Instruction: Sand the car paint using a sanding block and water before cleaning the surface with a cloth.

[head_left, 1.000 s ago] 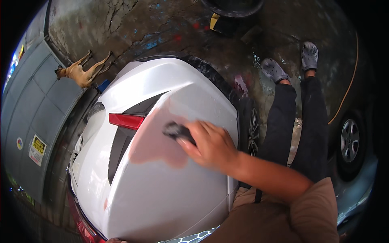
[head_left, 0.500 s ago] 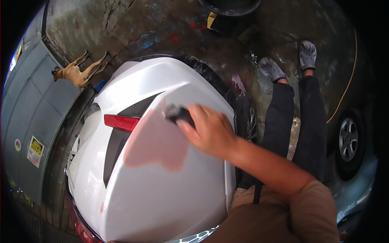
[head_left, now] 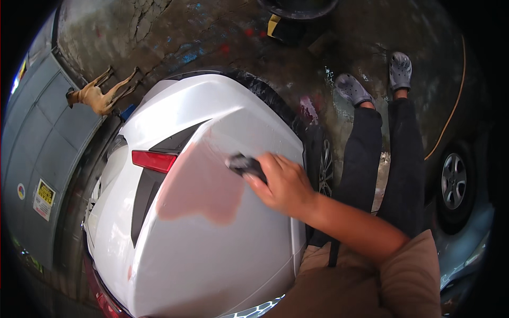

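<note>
My right hand is closed around a small black block with a grey end, and motion blurs that grey end. The block is against a white car panel, at the right side of a pinkish, smooth-edged patch. Part of the patch and panel is covered by the hand and block. A red lamp set in black trim lies just left of the patch. My left hand is out of view.
A tan dog stands by a grey metal gate at the left. Beyond the car are a dark round tub and a stained floor. At the right are my legs, an orange cord and another car's wheel.
My right hand and the black block have moved down and to the right across the pinkish patch. The view has shifted slightly.
</note>
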`<state>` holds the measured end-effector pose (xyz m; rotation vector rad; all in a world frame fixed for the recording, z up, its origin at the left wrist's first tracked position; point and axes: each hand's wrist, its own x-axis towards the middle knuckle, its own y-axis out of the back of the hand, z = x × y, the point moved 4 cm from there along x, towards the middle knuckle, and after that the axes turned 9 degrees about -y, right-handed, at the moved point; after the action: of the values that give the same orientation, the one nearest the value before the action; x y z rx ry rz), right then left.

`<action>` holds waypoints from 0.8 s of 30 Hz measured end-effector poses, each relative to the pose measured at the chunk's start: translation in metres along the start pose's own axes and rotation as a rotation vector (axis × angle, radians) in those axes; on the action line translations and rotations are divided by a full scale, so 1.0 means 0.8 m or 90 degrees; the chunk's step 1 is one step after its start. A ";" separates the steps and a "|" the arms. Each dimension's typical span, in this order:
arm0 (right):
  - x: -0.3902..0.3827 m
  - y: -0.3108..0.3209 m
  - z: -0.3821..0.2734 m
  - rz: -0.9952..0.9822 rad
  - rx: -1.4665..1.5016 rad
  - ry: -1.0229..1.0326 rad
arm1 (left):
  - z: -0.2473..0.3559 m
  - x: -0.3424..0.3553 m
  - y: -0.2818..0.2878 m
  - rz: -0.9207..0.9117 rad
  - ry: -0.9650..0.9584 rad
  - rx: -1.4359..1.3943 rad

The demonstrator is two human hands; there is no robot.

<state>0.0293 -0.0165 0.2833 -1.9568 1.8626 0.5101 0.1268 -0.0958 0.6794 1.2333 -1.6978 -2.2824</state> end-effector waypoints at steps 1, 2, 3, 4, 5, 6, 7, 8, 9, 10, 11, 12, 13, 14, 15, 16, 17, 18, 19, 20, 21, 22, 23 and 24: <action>-0.024 0.002 0.003 0.001 0.034 -0.014 | 0.000 0.005 0.000 0.014 0.016 -0.036; -0.028 0.006 0.001 -0.001 0.068 -0.025 | 0.002 0.012 -0.004 0.029 0.035 -0.071; -0.020 0.006 -0.001 -0.006 0.053 -0.002 | 0.005 0.021 -0.006 0.031 0.036 -0.071; 0.000 0.004 0.000 -0.005 0.051 0.000 | 0.004 0.031 -0.008 0.039 0.100 -0.132; 0.025 0.004 0.000 0.003 0.043 -0.021 | 0.002 0.037 -0.008 0.043 0.161 -0.198; 0.047 0.005 -0.001 0.010 0.037 -0.037 | 0.002 0.037 -0.009 0.041 0.163 -0.199; 0.059 0.006 -0.004 0.008 0.036 -0.066 | 0.002 0.035 -0.009 0.052 0.128 -0.174; 0.051 0.005 -0.005 0.009 0.036 -0.063 | 0.002 0.035 -0.010 0.065 0.090 -0.147; 0.028 0.003 -0.008 0.007 0.059 -0.069 | -0.001 0.040 -0.009 0.066 0.089 -0.148; 0.012 0.001 -0.010 0.005 0.082 -0.075 | -0.005 0.047 -0.009 0.052 0.129 -0.218; 0.005 0.001 -0.010 0.005 0.082 -0.075 | -0.006 0.052 -0.010 0.038 0.169 -0.287; 0.000 0.001 -0.011 -0.003 0.108 -0.069 | -0.004 0.053 -0.011 0.038 0.169 -0.287; -0.002 0.000 -0.012 -0.010 0.134 -0.063 | -0.003 0.051 -0.012 0.068 0.179 -0.290; 0.012 0.002 -0.011 -0.007 0.131 -0.066 | -0.004 0.051 -0.012 0.099 0.184 -0.298; 0.043 0.003 -0.009 -0.003 0.096 -0.086 | -0.004 0.046 -0.014 0.098 0.183 -0.300; 0.065 0.005 -0.008 -0.001 0.063 -0.105 | -0.001 0.037 -0.013 0.084 0.137 -0.202; 0.074 0.007 -0.010 -0.010 0.065 -0.122 | 0.001 0.030 -0.009 0.070 0.092 -0.101; 0.064 0.005 -0.013 -0.008 0.068 -0.119 | -0.004 0.025 -0.004 0.070 0.091 -0.098; 0.039 0.002 -0.019 -0.008 0.083 -0.102 | -0.003 0.023 0.000 0.023 0.015 -0.046; 0.014 -0.002 -0.027 -0.008 0.097 -0.086 | 0.000 0.020 0.004 -0.024 -0.061 0.003; -0.001 -0.003 -0.029 0.007 0.139 -0.061 | 0.005 0.029 0.003 -0.021 -0.062 -0.001; 0.002 -0.003 -0.025 0.008 0.134 -0.062 | 0.002 0.038 0.001 -0.002 0.113 -0.173; 0.012 0.000 -0.023 -0.006 0.099 -0.066 | -0.003 0.041 -0.008 0.013 0.289 -0.345; 0.024 0.001 -0.026 -0.026 0.074 -0.069 | -0.006 0.042 -0.008 0.006 0.293 -0.342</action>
<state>0.0297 -0.0438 0.2908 -1.8491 1.7430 0.4745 0.1094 -0.1124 0.6548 1.4459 -0.8629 -2.0272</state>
